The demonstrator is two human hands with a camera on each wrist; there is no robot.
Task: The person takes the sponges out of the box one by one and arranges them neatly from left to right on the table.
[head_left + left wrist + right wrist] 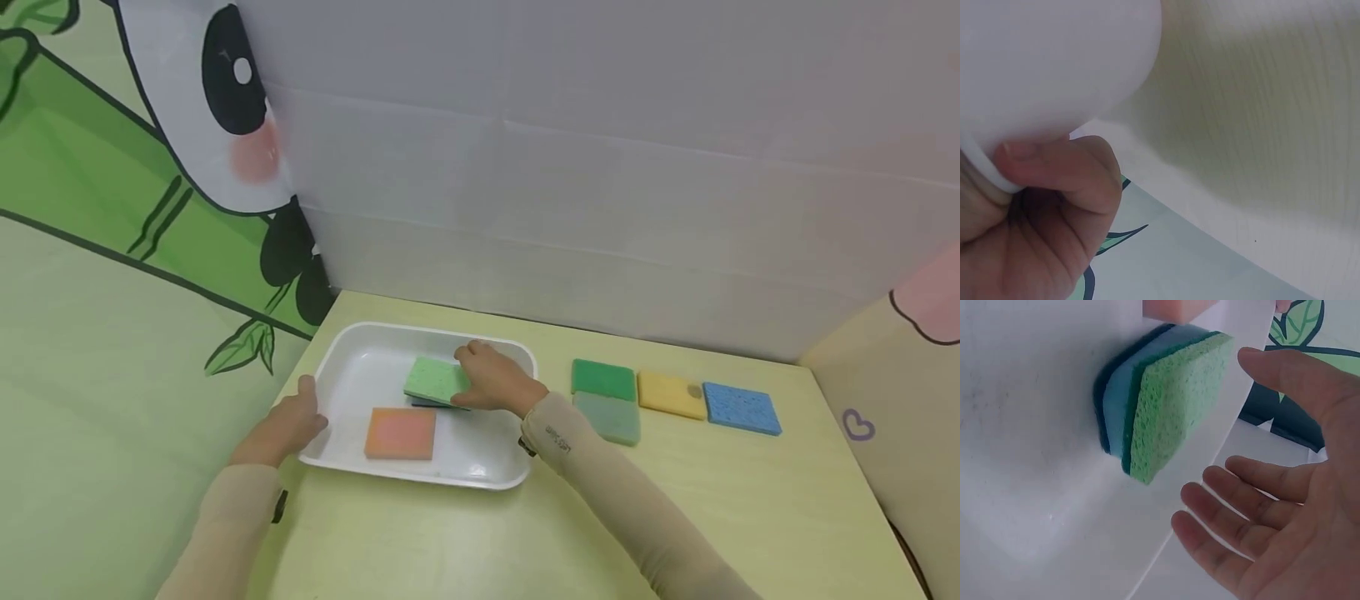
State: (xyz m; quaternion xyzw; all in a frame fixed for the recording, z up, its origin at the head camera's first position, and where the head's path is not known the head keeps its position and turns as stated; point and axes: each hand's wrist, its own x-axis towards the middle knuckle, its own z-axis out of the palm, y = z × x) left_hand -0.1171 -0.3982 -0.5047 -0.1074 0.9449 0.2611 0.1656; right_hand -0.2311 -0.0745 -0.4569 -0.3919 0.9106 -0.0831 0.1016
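My left hand (288, 425) grips the left end of a white tray (341, 417), and in the left wrist view its thumb and fingers curl round the rim. My right hand (495, 379) is over the tray with its fingers spread. A light green sponge (1175, 406) with a dark green layer beneath lies on a light blue sponge (1119, 406) with a navy layer. The right wrist view shows the fingertips (1191, 497) a small gap away from this stack. An orange-pink sponge (400, 433) lies flat at the tray's front.
Right of the tray, a dark green sponge (603, 379) lies behind a pale green sponge (607, 418). A yellow sponge (671, 394) and a blue sponge (742, 408) continue the row. Printed wall sheets (562, 208) border the pale yellow table (450, 542).
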